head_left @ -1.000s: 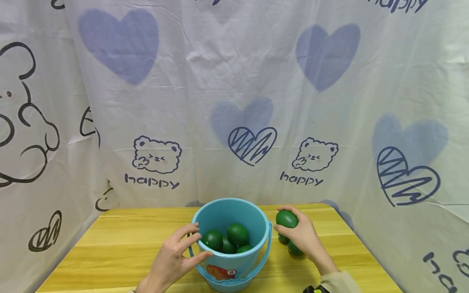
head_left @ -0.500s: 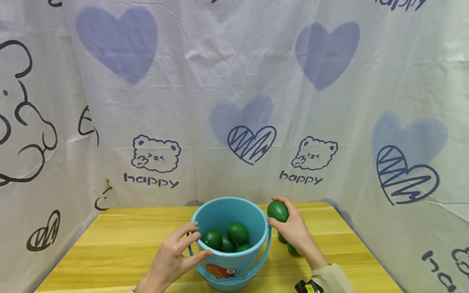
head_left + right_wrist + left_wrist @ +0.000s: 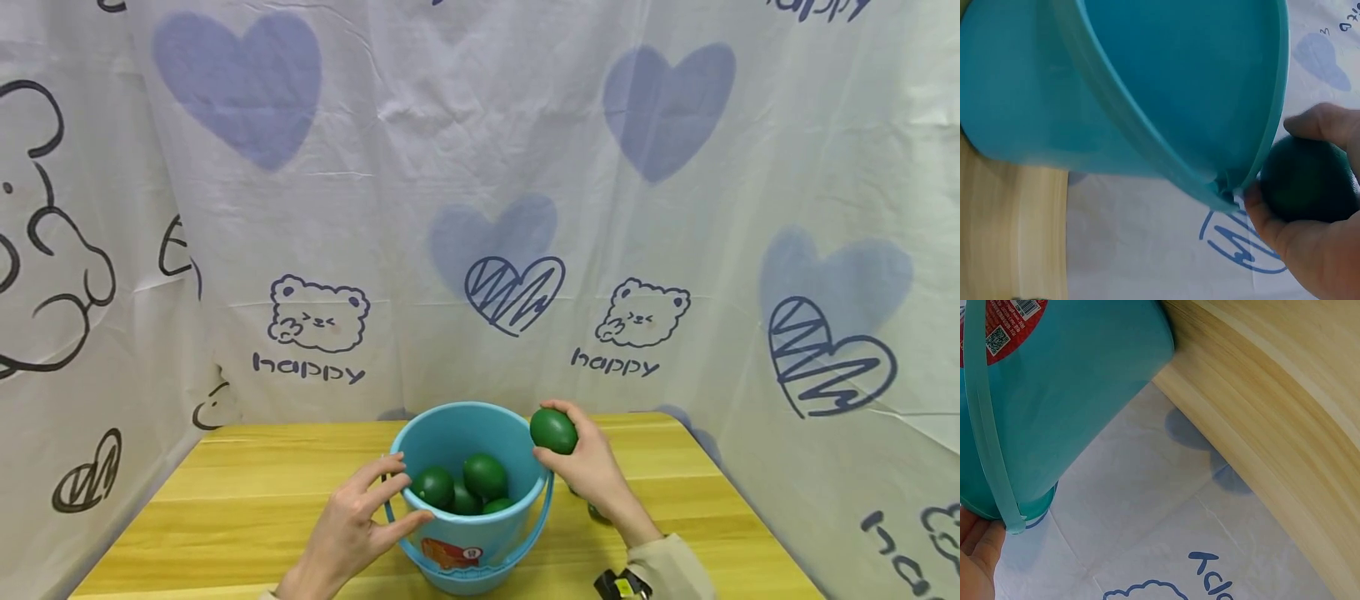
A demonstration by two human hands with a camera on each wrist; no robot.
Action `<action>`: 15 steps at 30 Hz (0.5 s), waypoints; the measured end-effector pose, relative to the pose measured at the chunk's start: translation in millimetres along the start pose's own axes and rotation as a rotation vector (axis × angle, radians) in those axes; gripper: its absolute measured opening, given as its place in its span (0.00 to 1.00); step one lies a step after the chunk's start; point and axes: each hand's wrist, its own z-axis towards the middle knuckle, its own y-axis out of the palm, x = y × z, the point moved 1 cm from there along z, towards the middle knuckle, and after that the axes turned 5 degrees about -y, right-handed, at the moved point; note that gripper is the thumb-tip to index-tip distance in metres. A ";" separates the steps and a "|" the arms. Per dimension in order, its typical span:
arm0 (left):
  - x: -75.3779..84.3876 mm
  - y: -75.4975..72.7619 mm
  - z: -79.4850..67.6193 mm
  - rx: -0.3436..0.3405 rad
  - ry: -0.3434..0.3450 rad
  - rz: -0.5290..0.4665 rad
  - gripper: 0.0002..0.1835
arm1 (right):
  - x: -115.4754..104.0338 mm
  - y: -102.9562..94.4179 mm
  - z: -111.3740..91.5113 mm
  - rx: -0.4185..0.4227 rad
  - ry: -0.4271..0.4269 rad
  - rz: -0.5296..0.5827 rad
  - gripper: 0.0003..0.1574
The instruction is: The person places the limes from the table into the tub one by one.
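A light blue bucket (image 3: 517, 508) stands on the table with several dark green, smooth oval fruits (image 3: 485, 477) inside. My left hand (image 3: 360, 517) holds the bucket's left rim, fingers and thumb spread along it. In the left wrist view its fingers (image 3: 988, 544) press by the handle's hinge. My right hand (image 3: 588, 458) grips another dark green oval fruit (image 3: 553, 431) between thumb and fingers, just beyond the bucket's right rim. The right wrist view shows this fruit (image 3: 1307, 181) at the outside of the rim, the thumb and a finger around it.
More green fruit (image 3: 597, 514) lies on the wooden table (image 3: 262, 500) right of the bucket, mostly hidden by my right forearm. The bucket's handle (image 3: 543, 525) hangs down in front. A white printed cloth (image 3: 450, 358) encloses the table behind and at both sides.
My right hand has carried its fruit leftward and slightly up, from above the fruits on the table to the bucket's right rim. My left hand has stayed on the rim.
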 end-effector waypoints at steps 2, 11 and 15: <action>0.0 0.1 -0.3 -0.006 -0.006 0.000 0.22 | -1.8 2.8 -0.5 -0.026 -0.018 0.000 0.37; 1.2 0.1 -0.5 -0.015 -0.020 0.010 0.22 | -10.5 19.3 -0.9 -0.117 -0.064 -0.016 0.38; 1.3 0.0 0.0 -0.011 -0.019 0.003 0.22 | -14.5 24.1 -0.2 -0.151 -0.097 -0.039 0.38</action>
